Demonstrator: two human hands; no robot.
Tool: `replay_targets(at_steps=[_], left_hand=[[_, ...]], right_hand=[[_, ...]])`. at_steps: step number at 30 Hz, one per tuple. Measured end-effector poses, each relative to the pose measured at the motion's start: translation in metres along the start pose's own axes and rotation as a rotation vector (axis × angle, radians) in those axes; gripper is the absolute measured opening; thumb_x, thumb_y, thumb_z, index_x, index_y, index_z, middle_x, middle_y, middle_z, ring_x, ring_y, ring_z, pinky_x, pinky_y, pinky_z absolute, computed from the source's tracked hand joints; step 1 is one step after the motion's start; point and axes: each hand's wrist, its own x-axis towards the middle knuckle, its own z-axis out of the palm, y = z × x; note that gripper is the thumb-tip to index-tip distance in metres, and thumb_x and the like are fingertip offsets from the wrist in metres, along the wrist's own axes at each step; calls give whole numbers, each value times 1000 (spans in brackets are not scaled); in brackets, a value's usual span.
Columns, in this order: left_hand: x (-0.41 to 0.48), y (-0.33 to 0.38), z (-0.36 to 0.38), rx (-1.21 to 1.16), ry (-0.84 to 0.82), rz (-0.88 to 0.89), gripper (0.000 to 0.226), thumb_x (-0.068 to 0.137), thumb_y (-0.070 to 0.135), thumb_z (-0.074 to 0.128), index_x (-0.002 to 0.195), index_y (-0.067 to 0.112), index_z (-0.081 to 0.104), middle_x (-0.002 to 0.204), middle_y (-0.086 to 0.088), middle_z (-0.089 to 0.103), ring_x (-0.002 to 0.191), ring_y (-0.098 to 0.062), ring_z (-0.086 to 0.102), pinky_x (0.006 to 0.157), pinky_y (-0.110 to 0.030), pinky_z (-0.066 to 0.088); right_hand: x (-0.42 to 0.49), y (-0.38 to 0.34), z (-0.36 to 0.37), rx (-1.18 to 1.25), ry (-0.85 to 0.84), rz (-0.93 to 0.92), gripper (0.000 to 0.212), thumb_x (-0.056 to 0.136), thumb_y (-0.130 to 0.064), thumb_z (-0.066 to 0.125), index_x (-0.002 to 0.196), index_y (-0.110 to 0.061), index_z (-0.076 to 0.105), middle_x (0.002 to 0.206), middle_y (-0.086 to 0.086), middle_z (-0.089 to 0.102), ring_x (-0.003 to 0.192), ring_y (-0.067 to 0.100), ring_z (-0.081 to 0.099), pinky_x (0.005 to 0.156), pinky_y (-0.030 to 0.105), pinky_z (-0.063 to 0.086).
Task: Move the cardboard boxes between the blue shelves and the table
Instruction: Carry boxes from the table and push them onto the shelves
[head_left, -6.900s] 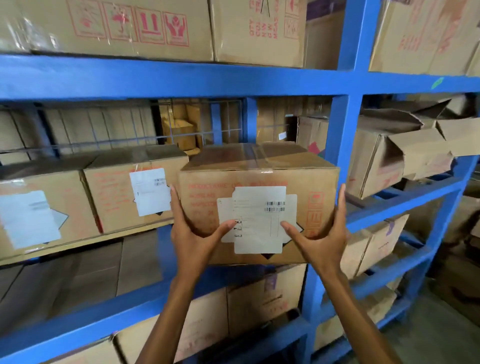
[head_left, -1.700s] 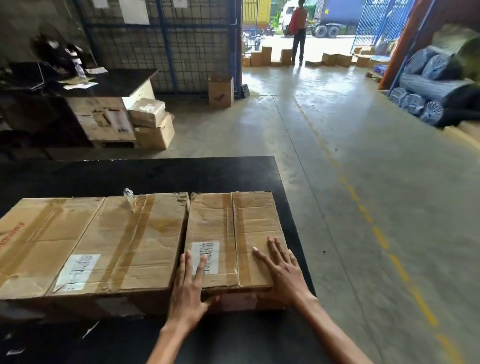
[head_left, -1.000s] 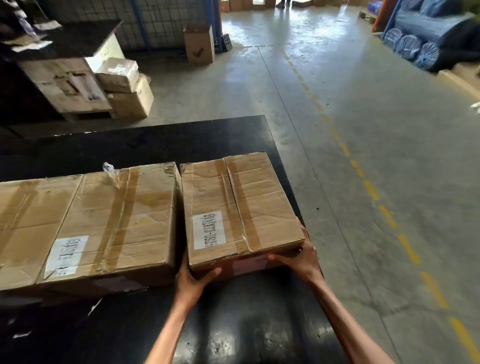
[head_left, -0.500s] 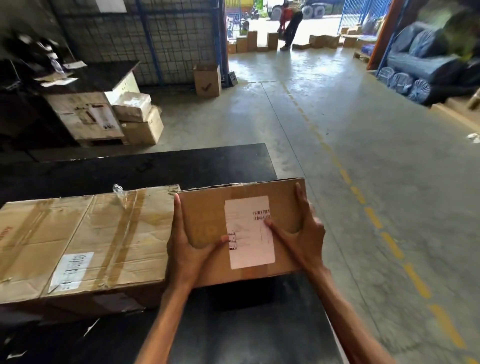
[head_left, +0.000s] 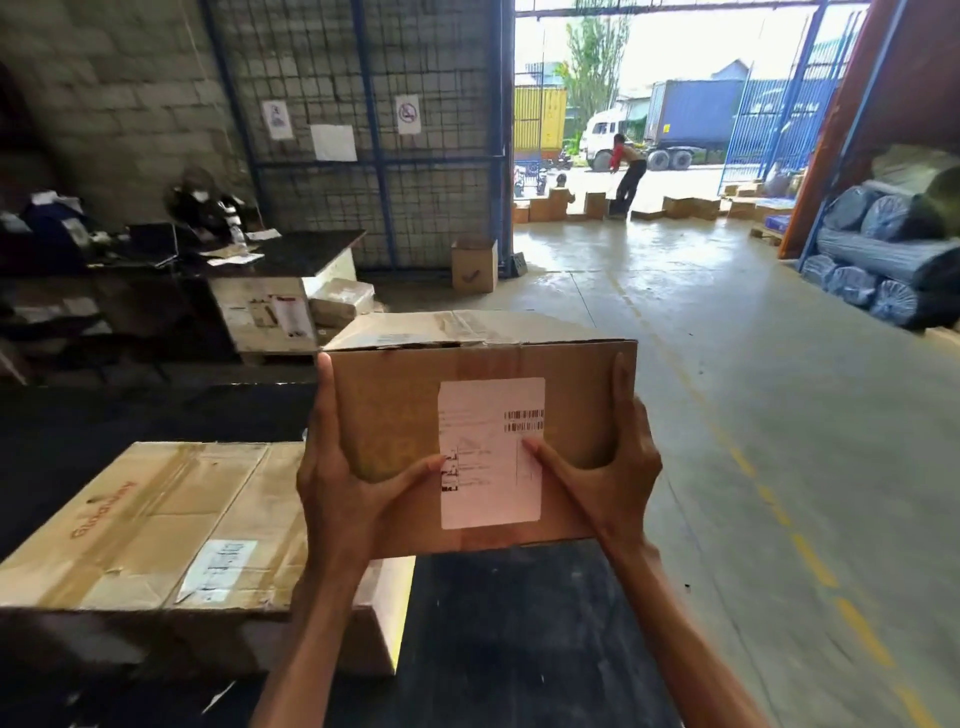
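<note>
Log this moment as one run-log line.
phase: carry | cardboard box: held clear above black table | left hand: grips box's left side | right hand: grips right side | larger box: rests on table

- It is looking like a warehouse.
- A truck (head_left: 691, 114) is waiting outside the open doorway (head_left: 649, 67).
- A big cardboard box (head_left: 156, 519) is lying on a black table (head_left: 519, 623).
- Wrapped rolls (head_left: 893, 260) are lying stacked.

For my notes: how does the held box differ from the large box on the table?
The held box is raised, gripped by left hand and right hand; the large box lies on the table. The large box looks wider than the held box. Both are brown cardboard with white labels.
</note>
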Motion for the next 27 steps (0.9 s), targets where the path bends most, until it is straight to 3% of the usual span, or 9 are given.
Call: replay_targets(at_steps=[3,7,9,11,13,15,21,25,27], left_hand=[[-1,5,-46,62,108,24,140,48,67,86,158,54,1,155,-4,46,124,-14,49,98,-36,42],[-15,3,-119,160,249,2,142,47,63,89,159,51,2,154,-3,44,128,-18,50,102,-44,46],[-27,1,-158,229,315,-11,141,49,61,90,159,51,3,155,0,43,130,-16,50,103,-45,46],[-42,3,-197,289,392,-24,139,52,63,91,160,51,5,156,1,43,131,-10,49,105,-36,44],[-62,9,-234,368,486,-35,136,54,69,90,160,48,9,158,2,43,135,-5,48,109,-16,38],[-87,18,-267,470,585,-25,134,55,69,87,162,41,12,162,11,38,141,2,43,111,-6,32],[-183,68,-351,775,905,-32,124,64,67,82,163,27,20,162,17,33,146,-5,40,116,-21,36],[-249,125,-385,950,1067,-62,124,60,63,84,161,37,19,162,17,35,146,-8,42,115,-23,38],[-282,157,-391,1026,1151,-100,124,58,64,84,160,42,18,159,17,39,143,-10,46,114,-31,42]], right_hand=[[-2,-31,23,112,-11,-65,116,70,-81,72,162,-32,22,147,4,58,116,9,60,100,7,45],[-13,-83,67,328,-74,-125,113,73,-80,72,162,-30,26,157,-4,48,130,-9,50,104,3,38],[-23,-111,91,419,-125,-161,114,72,-79,75,163,-32,24,157,-6,45,133,-9,47,106,4,37],[-37,-141,114,505,-207,-176,115,70,-81,74,163,-37,21,158,-3,46,132,2,53,106,4,37],[-56,-174,135,574,-288,-187,116,69,-83,73,162,-41,18,159,-5,45,132,5,53,104,1,35],[-80,-210,152,664,-360,-202,117,68,-84,73,162,-44,17,158,-7,45,134,1,49,108,6,35],[-166,-319,159,942,-610,-302,118,68,-86,71,162,-31,25,154,5,48,137,12,47,112,7,29],[-220,-381,131,1107,-729,-345,120,69,-81,74,161,-18,31,153,7,49,137,21,51,109,33,45],[-243,-406,107,1205,-785,-369,117,70,-82,72,162,-22,30,153,8,50,136,22,53,108,36,48]])
